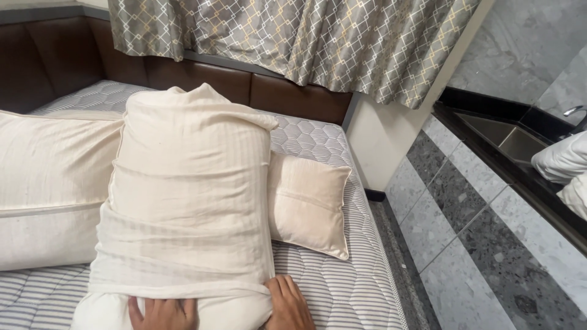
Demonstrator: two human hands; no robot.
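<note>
A cream pillow point(189, 183) stands upright on the bare striped mattress point(342, 287), mostly wrapped in a thin cream pillowcase whose hem bunches near its lower end. My left hand point(162, 313) presses flat on the pillow's bottom, just below the hem. My right hand point(290, 304) grips the pillow's lower right corner at the hem. Both hands are partly cut off by the frame's lower edge.
A large cream pillow point(52, 183) lies at the left and a small square cushion point(309, 205) at the right. A brown padded headboard point(293, 95) and patterned curtain point(306, 36) stand behind. At right are a grey tiled floor point(483, 244), a dark counter with sink point(507, 140) and white cloth point(565, 165).
</note>
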